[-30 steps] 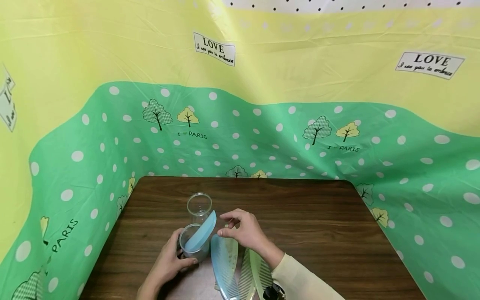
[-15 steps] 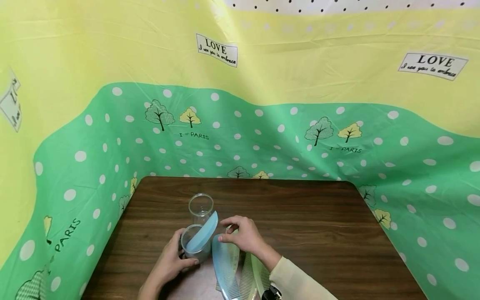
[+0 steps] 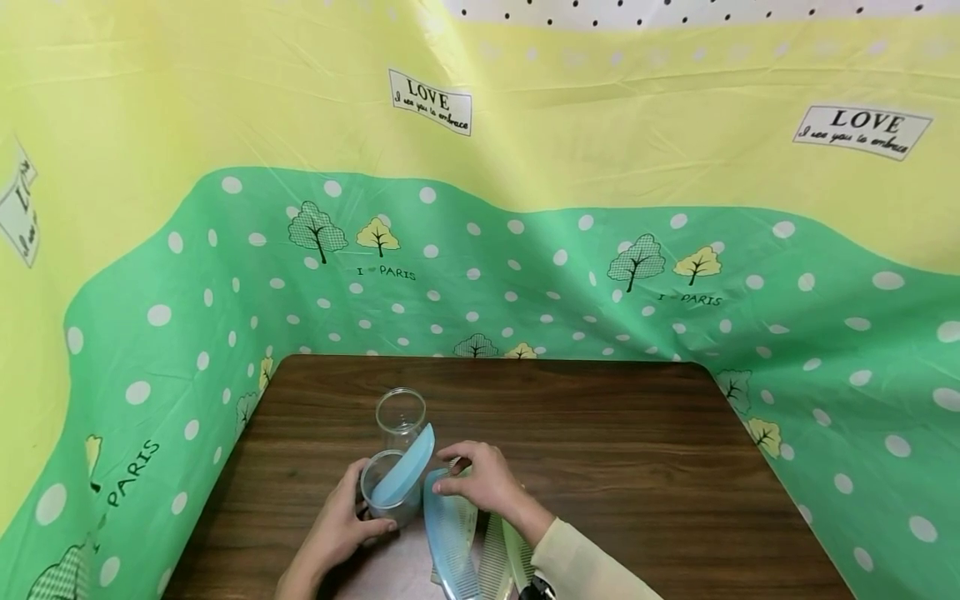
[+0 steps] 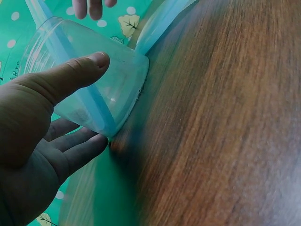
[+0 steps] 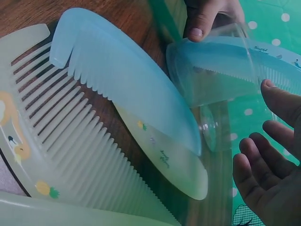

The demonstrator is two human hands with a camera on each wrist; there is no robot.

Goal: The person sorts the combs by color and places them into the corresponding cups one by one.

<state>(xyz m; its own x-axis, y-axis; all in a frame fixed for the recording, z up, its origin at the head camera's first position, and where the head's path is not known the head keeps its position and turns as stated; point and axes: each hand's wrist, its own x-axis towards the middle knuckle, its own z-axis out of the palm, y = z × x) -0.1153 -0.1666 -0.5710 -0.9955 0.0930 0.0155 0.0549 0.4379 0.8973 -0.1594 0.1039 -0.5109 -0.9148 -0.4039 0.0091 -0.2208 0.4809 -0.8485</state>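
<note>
While left hand grips cup, right hand loose; pineapple print only in right wrist view.

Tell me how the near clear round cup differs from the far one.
The near clear round cup has a light-blue curved comb leaning in it; the far clear round cup has none. The left hand grips the near cup; the far cup stands untouched. Both are transparent and open-topped.

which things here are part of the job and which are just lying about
In the job:
left hand, holding the front glass cup
blue comb leaning in that cup
right hand, holding nothing
probably the loose combs near it

Apparently just there:
rear glass cup
printed cloth backdrop
</note>
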